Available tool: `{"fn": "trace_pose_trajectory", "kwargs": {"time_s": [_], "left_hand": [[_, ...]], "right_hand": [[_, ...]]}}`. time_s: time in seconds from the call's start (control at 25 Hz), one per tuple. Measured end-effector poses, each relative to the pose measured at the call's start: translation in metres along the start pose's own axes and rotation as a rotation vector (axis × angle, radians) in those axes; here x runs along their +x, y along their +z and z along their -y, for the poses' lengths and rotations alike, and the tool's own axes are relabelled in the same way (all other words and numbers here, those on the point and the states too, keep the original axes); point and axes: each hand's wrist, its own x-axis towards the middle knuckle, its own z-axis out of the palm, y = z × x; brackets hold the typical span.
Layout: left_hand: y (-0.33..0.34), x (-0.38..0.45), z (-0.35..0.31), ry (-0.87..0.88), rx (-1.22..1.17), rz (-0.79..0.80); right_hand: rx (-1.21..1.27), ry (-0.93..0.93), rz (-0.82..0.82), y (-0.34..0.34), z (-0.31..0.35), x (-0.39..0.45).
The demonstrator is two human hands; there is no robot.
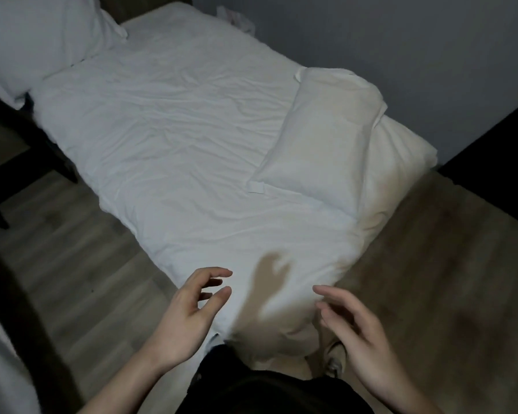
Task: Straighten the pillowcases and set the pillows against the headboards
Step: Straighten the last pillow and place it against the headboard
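Observation:
A white pillow (317, 138) in a creased pillowcase lies flat near the foot end of the bed (168, 121), on its right side. A second white pillow (42, 37) leans at the top left, by the dark headboard (144, 3). My left hand (189, 318) hovers over the bed's near edge with loosely bent fingers, holding nothing. My right hand (356, 333) hovers over the bed's near corner, fingers relaxed and spread, also holding nothing. Both hands are well short of the near pillow.
Wood-look floor (431, 264) runs along both sides of the bed. A grey wall (401, 55) stands behind it. Dark furniture (27, 138) stands at the left, and another white bed edge (0, 369) shows at the lower left. My shoe (335, 358) is beside the bed corner.

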Motion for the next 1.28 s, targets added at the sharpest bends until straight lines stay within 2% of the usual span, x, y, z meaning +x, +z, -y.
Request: {"fn": "trace_pose_trajectory", "kwargs": {"time_s": [0.2, 0.32, 0.6, 0.76, 1.0, 1.08, 1.28], "left_hand": [[0.119, -0.025, -0.052, -0.076, -0.070, -0.135], [0.170, -0.028, -0.078, -0.086, -0.094, -0.175], [0.216, -0.031, -0.109, -0.159, -0.142, -0.347], [0.237, 0.015, -0.123, -0.199, -0.166, -0.374], [0.261, 0.147, -0.174, -0.112, -0.175, -0.231], [0.262, 0.182, -0.193, -0.093, -0.170, -0.230], [0.265, 0.233, -0.216, -0.163, -0.173, -0.349]], "right_hand": [[-0.066, -0.004, 0.135, -0.136, -0.004, 0.018], [-0.125, -0.019, 0.256, -0.194, 0.008, 0.037], [-0.174, -0.115, 0.440, -0.233, 0.038, 0.094], [-0.197, -0.097, 0.415, -0.267, 0.046, 0.131], [-0.188, -0.066, 0.254, -0.323, 0.068, 0.201], [-0.187, -0.064, 0.224, -0.337, 0.076, 0.230], [-0.246, -0.060, 0.321, -0.358, 0.097, 0.310]]}}
